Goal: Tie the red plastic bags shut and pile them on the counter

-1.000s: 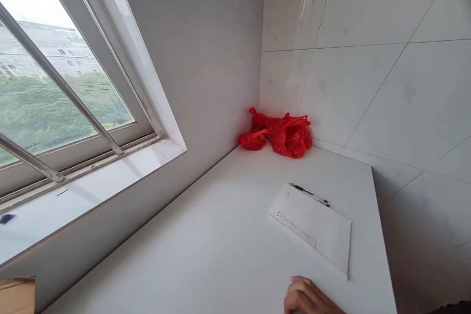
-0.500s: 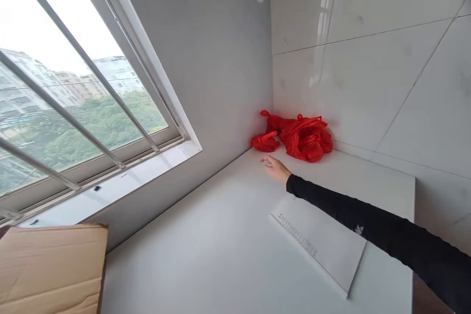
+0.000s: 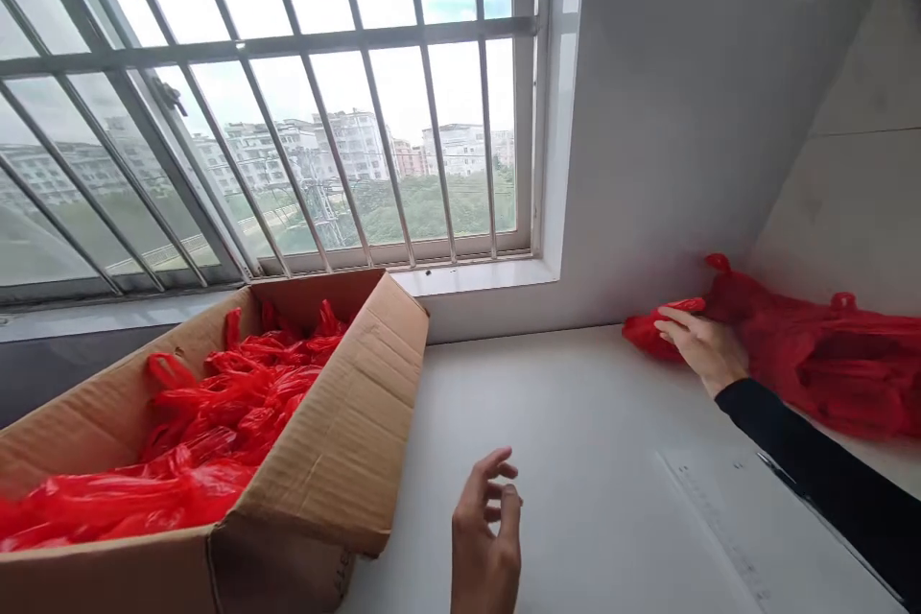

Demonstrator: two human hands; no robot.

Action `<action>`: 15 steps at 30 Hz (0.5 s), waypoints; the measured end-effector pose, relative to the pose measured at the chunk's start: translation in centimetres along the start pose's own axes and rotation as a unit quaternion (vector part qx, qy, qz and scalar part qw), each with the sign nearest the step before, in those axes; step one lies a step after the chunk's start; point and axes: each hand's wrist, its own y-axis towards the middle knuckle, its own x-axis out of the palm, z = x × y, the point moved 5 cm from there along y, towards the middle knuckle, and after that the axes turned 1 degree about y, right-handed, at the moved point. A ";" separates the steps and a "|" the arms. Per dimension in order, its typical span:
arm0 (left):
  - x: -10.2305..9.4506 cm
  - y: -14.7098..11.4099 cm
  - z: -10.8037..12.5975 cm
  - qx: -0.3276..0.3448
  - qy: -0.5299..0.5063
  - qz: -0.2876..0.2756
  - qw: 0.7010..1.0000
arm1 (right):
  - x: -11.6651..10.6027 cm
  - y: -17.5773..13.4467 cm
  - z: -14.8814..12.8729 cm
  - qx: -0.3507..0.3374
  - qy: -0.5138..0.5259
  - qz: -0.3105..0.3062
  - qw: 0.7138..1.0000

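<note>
Right hand (image 3: 701, 345) is over the small red bag (image 3: 644, 336) by the wall (image 3: 648, 163) on the desk (image 3: 547, 403); we can't tell if its grip is closed. Left hand (image 3: 487, 532): half-curled, empty. We'd flag slick plastic slipping, or the low sleeve (image 3: 813, 451) knocking the pen (image 3: 777, 470).

White table (image 3: 576, 422): box (image 3: 352, 413), bags (image 3: 784, 341), notebook (image 3: 769, 532)

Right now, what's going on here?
A person's right hand is at a small red plastic bag by the grey wall, beside a larger red plastic bundle. The left hand, apparently holding nothing, is over the white table. Left of it, an open brown cardboard box holds crumpled red plastic bags.
</note>
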 end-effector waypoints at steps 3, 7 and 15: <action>1.8 1.0 -1.0 0.034 0.021 0.012 0.999 | 1.4 -5.6 -2.1 0.012 0.096 -0.088 0.991; 2.5 1.0 -1.5 0.116 0.057 0.058 0.990 | 3.5 -13.8 -6.6 0.015 0.186 -0.181 0.966; 1.8 0.2 -3.0 0.202 0.133 0.076 0.967 | 8.8 -20.9 -7.6 -0.011 0.242 -0.224 0.944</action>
